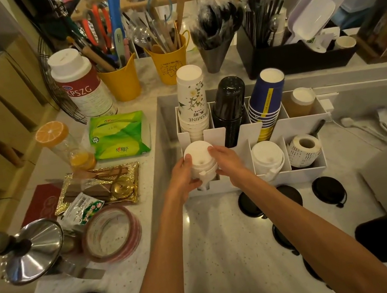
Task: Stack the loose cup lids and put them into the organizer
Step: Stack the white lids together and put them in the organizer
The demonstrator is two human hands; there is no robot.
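You are gripping the lid stack (200, 162) by its sides: left hand (184, 177) at 9 o'clock, right hand (229, 163) at 3; probably light, crushable.

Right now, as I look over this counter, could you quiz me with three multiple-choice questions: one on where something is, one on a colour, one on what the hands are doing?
1. Where is the white lid stack?
A. At the front-left compartment of the organizer
B. On the gold tray
C. In a yellow bucket

2. What colour are the loose lids lying on the counter in front of the organizer?
A. White
B. Blue
C. Black

3. What are the hands doing?
A. Both hang empty
B. The left hand and right hand both grip the stack
C. Only one hand touches it

Answers: 1 A, the stack's bottom sits at that compartment's front slot; 2 C, dark discs lie on the pale stone; 3 B, fingers curl around both sides of the stack.
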